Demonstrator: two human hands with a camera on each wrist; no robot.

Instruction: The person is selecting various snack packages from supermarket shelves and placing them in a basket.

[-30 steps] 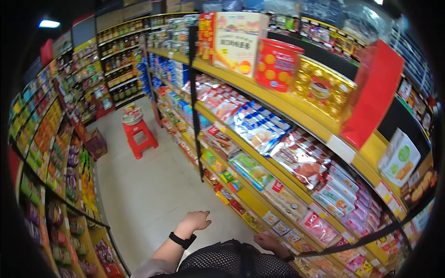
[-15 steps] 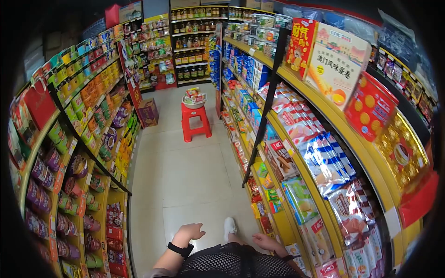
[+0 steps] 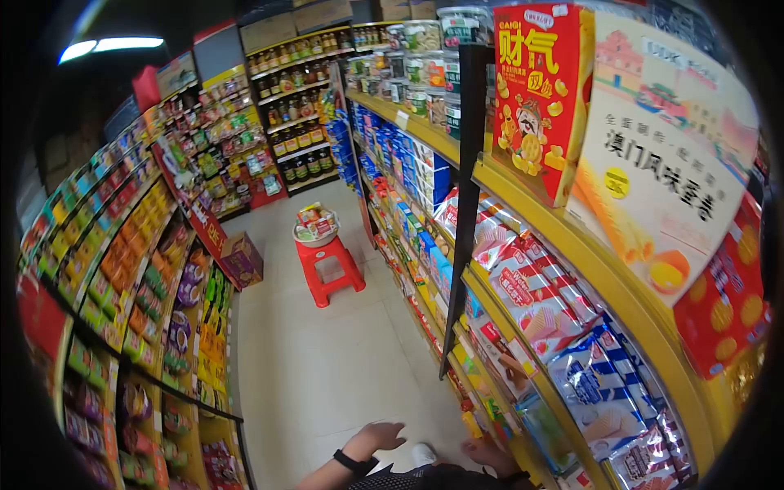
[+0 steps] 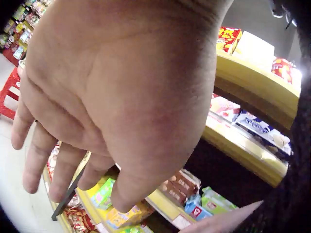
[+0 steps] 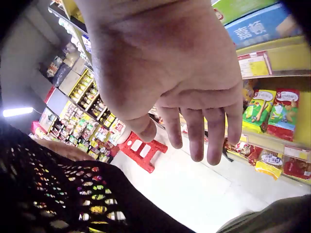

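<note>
Currently left hand, right hand both spread loose, holding nothing.

A pale tiled aisle floor runs between two banks: yellow metal shelves on the right, packet-filled racks on the left. Ahead, mid-aisle, stands a red plastic stool with a white round basket of packets on it. Left of it a purple cardboard box sits on the floor against the racks. Behind them a bottle-stocked end shelf closes the aisle. On the right bank's top shelf a tall red snack carton stands just left of a large white biscuit box — a black upright post is just left of the carton. The left hand is over the floor, and the right hand is beside the lowest right shelves.
</note>
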